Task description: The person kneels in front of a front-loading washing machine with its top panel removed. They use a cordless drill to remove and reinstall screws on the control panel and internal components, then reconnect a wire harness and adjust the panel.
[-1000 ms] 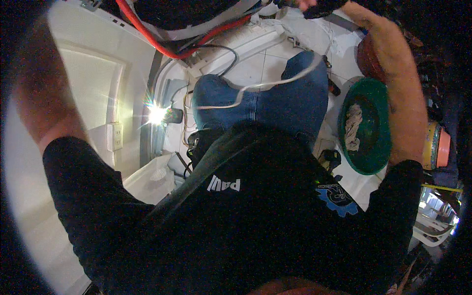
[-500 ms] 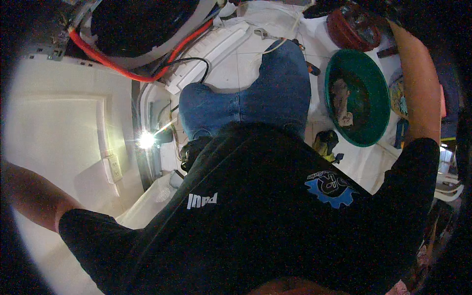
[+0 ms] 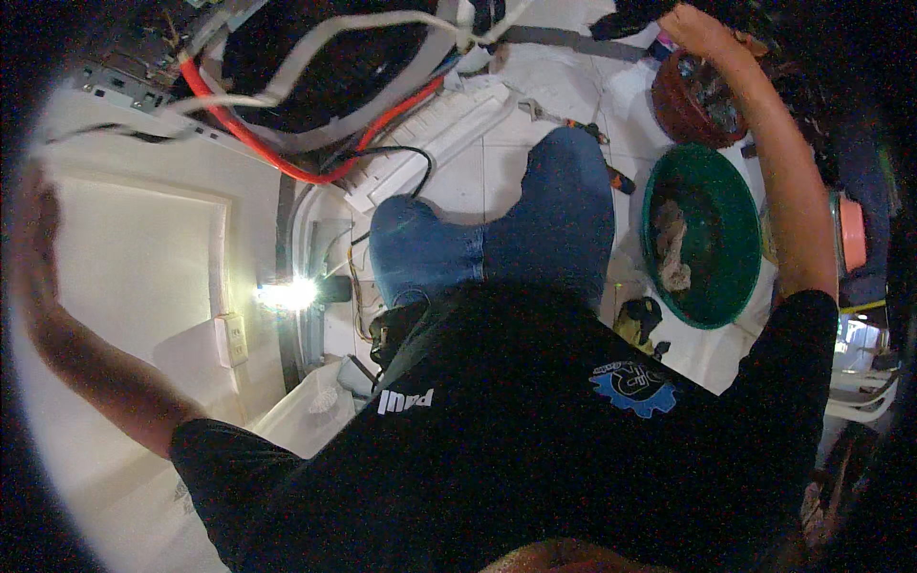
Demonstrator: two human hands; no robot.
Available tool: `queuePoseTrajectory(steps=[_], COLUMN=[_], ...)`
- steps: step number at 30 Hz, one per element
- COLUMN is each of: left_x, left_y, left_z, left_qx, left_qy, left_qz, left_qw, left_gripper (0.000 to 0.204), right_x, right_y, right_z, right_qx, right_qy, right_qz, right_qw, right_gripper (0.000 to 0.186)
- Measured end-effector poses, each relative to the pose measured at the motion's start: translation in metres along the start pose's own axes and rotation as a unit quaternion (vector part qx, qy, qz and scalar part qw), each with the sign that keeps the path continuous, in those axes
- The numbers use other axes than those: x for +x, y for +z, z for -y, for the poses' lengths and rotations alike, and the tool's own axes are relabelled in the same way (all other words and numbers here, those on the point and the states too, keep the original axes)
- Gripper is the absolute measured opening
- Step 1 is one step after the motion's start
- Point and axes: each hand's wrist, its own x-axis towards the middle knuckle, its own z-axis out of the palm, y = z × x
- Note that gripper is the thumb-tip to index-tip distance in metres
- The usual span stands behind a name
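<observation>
At the far left rim my left hand point(image 3: 38, 239) is raised beside a white panel, dim and blurred, so its fingers do not show clearly. A pale cable or hose point(image 3: 310, 48) runs in loops from near that hand across a large dark round opening point(image 3: 306, 81); contact cannot be made out. My right arm reaches far out at the upper right. There my right hand point(image 3: 697, 31) is bent down with curled fingers above a brown basin point(image 3: 680, 105), next to dark cloth point(image 3: 621, 21). What its fingers hold is hidden.
A green oval basin point(image 3: 750, 239) with a rag point(image 3: 671, 244) stands right of my legs. An adjustable wrench point(image 3: 537, 110) and orange-handled tools point(image 3: 621, 181) lie on the tiles. A bright lamp point(image 3: 301, 293), a wall outlet point(image 3: 231, 339) and an orange-red hose point(image 3: 277, 153) are at left.
My left hand has come into view at the left rim, and my right hand at the top right. The pale cable now crosses the round opening. The whole view has shifted slightly.
</observation>
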Motion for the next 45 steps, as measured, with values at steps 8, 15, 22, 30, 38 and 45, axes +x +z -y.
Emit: queuePoseTrajectory(steps=[8, 15, 22, 30, 38, 45], left_x=[-0.079, -0.112, -0.121, -0.116, -0.119, -0.084], left_y=[0.129, 0.227, 0.292, 0.308, 0.302, 0.245], left_z=[0.088, -0.029, -0.085, -0.100, -0.097, -0.084], left_qx=[0.498, 0.066, -0.363, -0.401, -0.397, -0.209], left_qy=[-0.151, 0.285, 0.567, 0.546, 0.514, 0.513], left_qz=[0.354, 0.125, -0.103, -0.181, -0.097, -0.157], left_qw=[0.777, 0.948, 0.732, 0.713, 0.754, 0.817], left_gripper=[0.049, 0.024, 0.040, 0.045, 0.021, 0.047], right_x=[0.028, -0.009, -0.013, -0.041, -0.059, -0.080], right_y=[-0.039, -0.062, -0.013, 0.061, 0.070, -0.121], right_z=[0.064, 0.180, 0.168, 0.103, 0.127, 0.234], right_qx=[0.052, 0.020, -0.003, -0.128, 0.029, 0.379], right_qy=[-0.122, -0.296, -0.327, -0.312, -0.269, -0.250], right_qz=[-0.047, -0.008, 0.016, -0.020, 0.116, -0.166], right_qw=[0.990, 0.955, 0.945, 0.941, 0.956, 0.875], right_gripper=[0.040, 0.023, 0.012, 0.009, 0.031, 0.031])
